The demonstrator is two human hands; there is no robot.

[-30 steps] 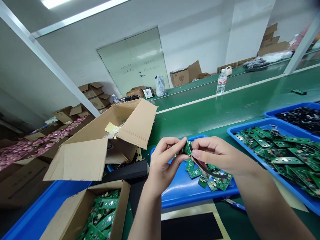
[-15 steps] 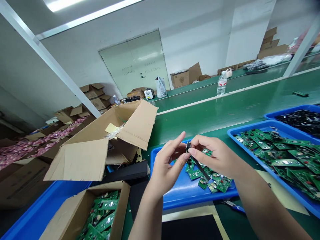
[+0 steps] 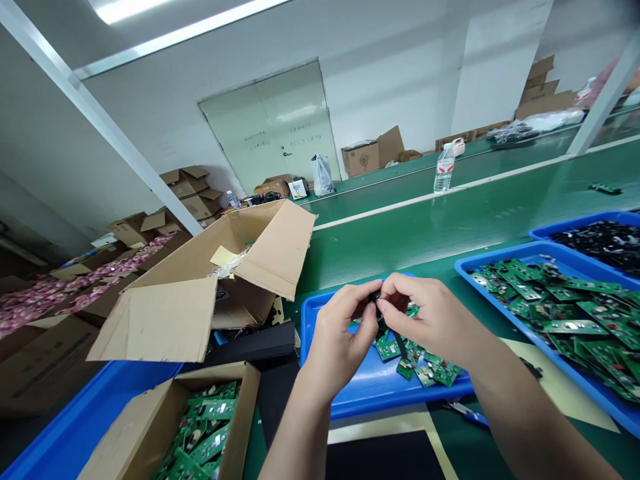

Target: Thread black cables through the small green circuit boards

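Above the blue tray (image 3: pixel 350 404), my left hand (image 3: pixel 345 327) pinches a small black part (image 3: pixel 374 295) between thumb and forefinger. My right hand (image 3: pixel 423 310) is closed on the same part from the other side, its fingertips meeting those of the left. Below the right fingers a narrow black strip (image 3: pixel 401 343) slants down over the boards; whether it joins the small part is hidden. Several green circuit boards (image 3: pixel 388 349) lie loose in the tray beneath both hands.
At the right stand a blue tray heaped with circuit boards (image 3: pixel 575 327) and another with black parts (image 3: pixel 605 237). A carton of boards (image 3: pixel 240 427) is at lower left, an open carton (image 3: pixel 165 320) behind it. Blue-handled pliers or cutters (image 3: pixel 467 412) lie near my right forearm.
My left forefinger, raised and apart from the thumb before, has come down onto the black part. The right fingers have curled in tighter, and the black strip has shifted slightly left.
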